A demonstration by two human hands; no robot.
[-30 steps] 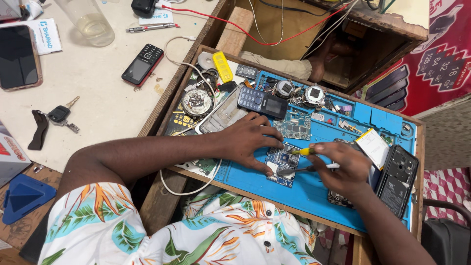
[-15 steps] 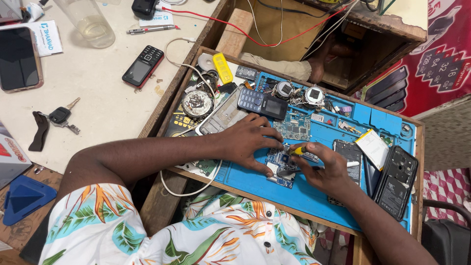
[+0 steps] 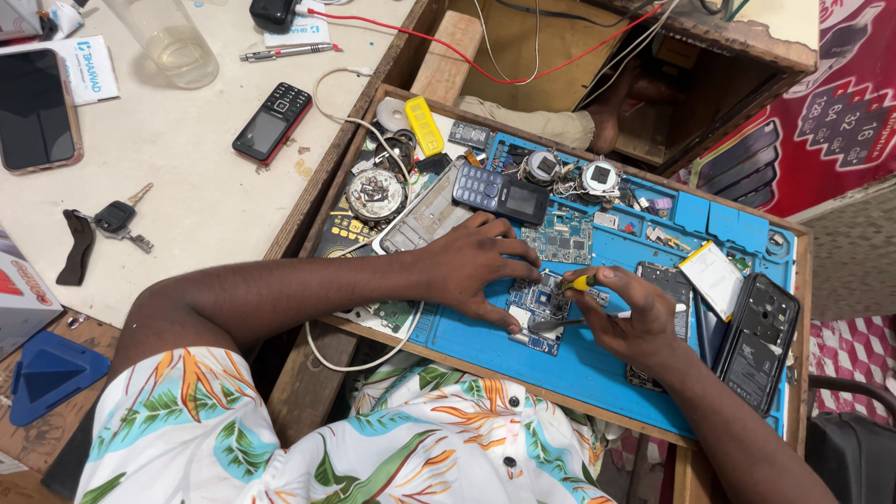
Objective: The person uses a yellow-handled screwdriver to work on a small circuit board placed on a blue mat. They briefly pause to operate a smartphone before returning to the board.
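Phone already stripped: left hand (image 3: pixel 481 266) pins the small circuit board (image 3: pixel 541 313) on the blue mat (image 3: pixel 597 373); right hand (image 3: pixel 635 313) grips a yellow-handled tool (image 3: pixel 581 281); reassembly remains.

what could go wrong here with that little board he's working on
The left hand pins the small circuit board by fingertips only, so it might slide on the blue mat if pressed. The right hand holds a yellow-handled screwdriver and a thin metal tool over the board; a slip could scratch it. Loose small parts lie close by and could be knocked or mixed up.
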